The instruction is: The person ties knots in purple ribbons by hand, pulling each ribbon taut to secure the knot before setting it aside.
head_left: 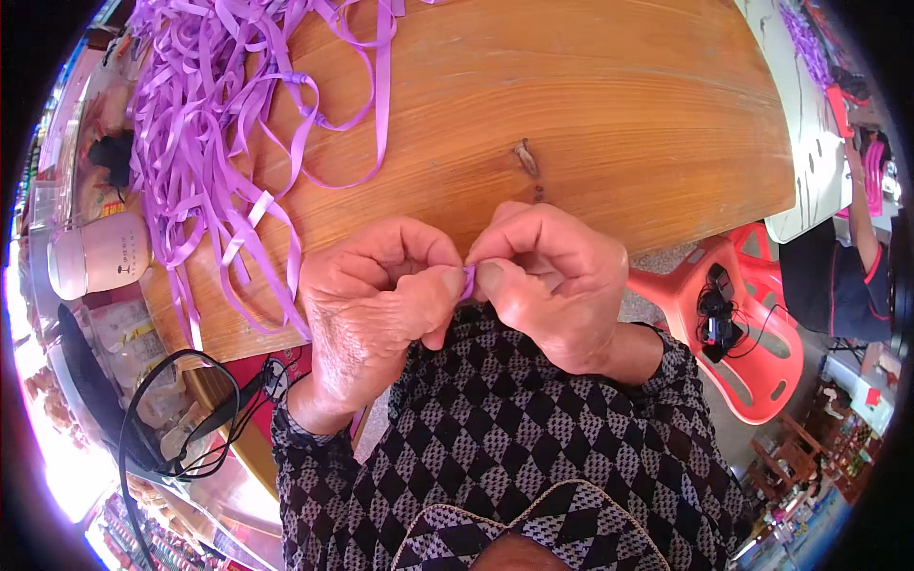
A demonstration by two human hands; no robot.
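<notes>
Both my hands meet in front of my chest at the table's near edge. My left hand (pixel 376 300) pinches a small bit of purple ribbon (pixel 467 282) between thumb and index finger. From the other side, my right hand (pixel 552 285) pinches the same bit, thumb tip against it. Only a short fold of it shows between the fingertips; the rest is hidden by my hands. A large heap of purple ribbons (pixel 214 124), some looped and knotted, covers the left of the wooden table (pixel 590 105) and hangs over its near edge.
A pale pink cup (pixel 100 255) lies left of the heap. Black cables (pixel 181 466) loop at lower left. On the right, a red plastic stool (pixel 762 371) holds a black device (pixel 719 319). Beyond it are a white tabletop (pixel 809 124) and another person's arm (pixel 860 205).
</notes>
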